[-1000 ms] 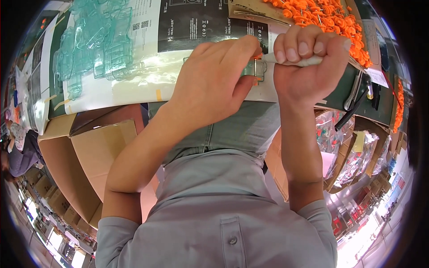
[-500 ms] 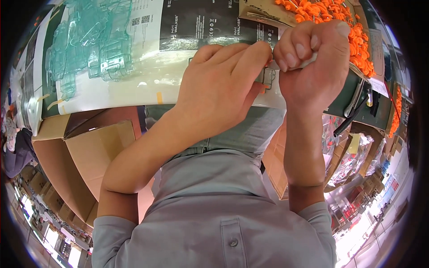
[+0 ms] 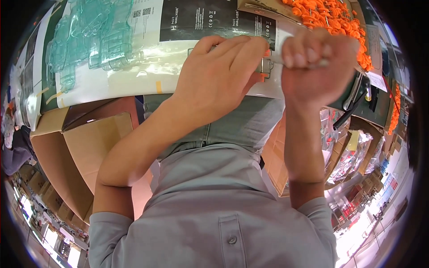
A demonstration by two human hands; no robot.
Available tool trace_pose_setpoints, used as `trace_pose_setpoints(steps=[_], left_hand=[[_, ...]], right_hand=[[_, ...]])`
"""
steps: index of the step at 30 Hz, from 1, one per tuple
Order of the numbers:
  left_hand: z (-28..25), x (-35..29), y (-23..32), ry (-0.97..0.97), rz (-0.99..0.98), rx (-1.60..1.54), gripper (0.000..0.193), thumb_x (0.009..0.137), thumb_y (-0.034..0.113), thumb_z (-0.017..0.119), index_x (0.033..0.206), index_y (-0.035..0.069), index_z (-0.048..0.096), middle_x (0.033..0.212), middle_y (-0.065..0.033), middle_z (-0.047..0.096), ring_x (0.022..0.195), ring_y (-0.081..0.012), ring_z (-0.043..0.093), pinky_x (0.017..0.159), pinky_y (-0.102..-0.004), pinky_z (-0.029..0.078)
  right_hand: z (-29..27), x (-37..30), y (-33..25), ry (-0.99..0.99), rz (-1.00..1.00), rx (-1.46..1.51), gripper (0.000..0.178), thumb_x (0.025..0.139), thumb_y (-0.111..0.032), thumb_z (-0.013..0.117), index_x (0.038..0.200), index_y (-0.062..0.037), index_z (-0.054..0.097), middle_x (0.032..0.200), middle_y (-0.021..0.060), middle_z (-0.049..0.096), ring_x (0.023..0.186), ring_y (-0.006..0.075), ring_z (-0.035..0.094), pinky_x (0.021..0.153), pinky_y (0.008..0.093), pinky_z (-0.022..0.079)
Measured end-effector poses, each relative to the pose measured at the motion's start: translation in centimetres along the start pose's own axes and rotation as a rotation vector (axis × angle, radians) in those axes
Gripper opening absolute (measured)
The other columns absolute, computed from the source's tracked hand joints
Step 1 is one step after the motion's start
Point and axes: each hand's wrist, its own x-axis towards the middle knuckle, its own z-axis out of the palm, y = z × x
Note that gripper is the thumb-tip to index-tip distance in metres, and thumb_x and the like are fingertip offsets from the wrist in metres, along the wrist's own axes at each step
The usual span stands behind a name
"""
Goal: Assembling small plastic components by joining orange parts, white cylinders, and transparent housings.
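My left hand (image 3: pixel 223 67) lies over a clear plastic part (image 3: pixel 271 65) on the table, its fingers closed round it and hiding most of it. Orange pieces (image 3: pixel 264 77) show at the part's right end. Just to the right, my right hand (image 3: pixel 317 67) is curled into a fist, smeared by motion. A thin pale object (image 3: pixel 278 59) reaches from it toward the part; its kind cannot be made out. To the left lies a heap of clear, green-tinted plastic parts (image 3: pixel 117 49).
An open cardboard box (image 3: pixel 308 20) heaped with orange plastic pieces (image 3: pixel 328 15) stands at the far right. Black-handled tools (image 3: pixel 351 105) lie at the table's right edge. A printed sheet (image 3: pixel 147 76) covers the tabletop. An open carton (image 3: pixel 96 140) stands below at left.
My right hand has shifted slightly right, away from the part, and the thin pale object now shows between them. My left hand keeps its hold. The whole view has shifted a little.
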Motion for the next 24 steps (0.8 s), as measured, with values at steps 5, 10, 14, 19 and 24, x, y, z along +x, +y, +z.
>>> trace_pose_setpoints(steps=[5, 10, 14, 19, 24], left_hand=[[1.0, -0.5, -0.3, 0.093, 0.070, 0.057, 0.046, 0.083, 0.014, 0.078, 0.125, 0.005, 0.061, 0.115, -0.0068, 0.072, 0.099, -0.0243, 0.071, 0.085, -0.0368, 0.050], [1.0, -0.7, -1.0, 0.092, 0.096, 0.079, 0.049, 0.083, 0.016, 0.079, 0.126, 0.006, 0.061, 0.118, -0.0069, 0.072, 0.103, -0.0238, 0.071, 0.085, -0.0361, 0.050], [1.0, -0.8, -0.8, 0.088, 0.083, 0.073, 0.050, 0.082, 0.017, 0.080, 0.126, 0.005, 0.061, 0.119, -0.0063, 0.072, 0.105, -0.0233, 0.071, 0.085, -0.0359, 0.050], [1.1, -0.8, -1.0, 0.093, 0.073, 0.068, 0.050, 0.080, 0.018, 0.080, 0.125, 0.006, 0.061, 0.118, -0.0052, 0.073, 0.108, -0.0228, 0.071, 0.086, -0.0356, 0.050], [1.2, -0.8, -0.9, 0.096, 0.053, 0.040, 0.049, 0.079, 0.017, 0.081, 0.123, 0.005, 0.062, 0.119, -0.0047, 0.073, 0.111, -0.0224, 0.071, 0.086, -0.0353, 0.050]], right_hand=[[-2.5, -2.1, -0.7, -0.081, -0.033, 0.082, 0.048, 0.110, -0.050, 0.038, 0.078, -0.0143, 0.039, 0.062, 0.0038, 0.041, 0.049, 0.0177, 0.040, 0.045, 0.0338, 0.040], [-2.0, -2.6, 0.2, -0.059, -0.098, 0.095, 0.052, 0.109, -0.058, 0.037, 0.081, -0.0144, 0.037, 0.062, 0.0045, 0.040, 0.048, 0.0171, 0.039, 0.044, 0.0339, 0.039], [-2.0, -2.6, 0.2, -0.075, -0.122, 0.041, 0.052, 0.108, -0.060, 0.037, 0.083, -0.0145, 0.037, 0.062, 0.0044, 0.039, 0.048, 0.0169, 0.039, 0.044, 0.0337, 0.039], [-1.9, -2.2, 0.3, -0.085, -0.074, 0.021, 0.052, 0.108, -0.060, 0.036, 0.084, -0.0143, 0.037, 0.062, 0.0045, 0.038, 0.048, 0.0169, 0.039, 0.044, 0.0333, 0.039], [-1.6, -2.4, 0.7, -0.076, -0.065, 0.018, 0.051, 0.108, -0.060, 0.039, 0.085, -0.0135, 0.038, 0.062, 0.0044, 0.037, 0.048, 0.0170, 0.040, 0.044, 0.0328, 0.038]])
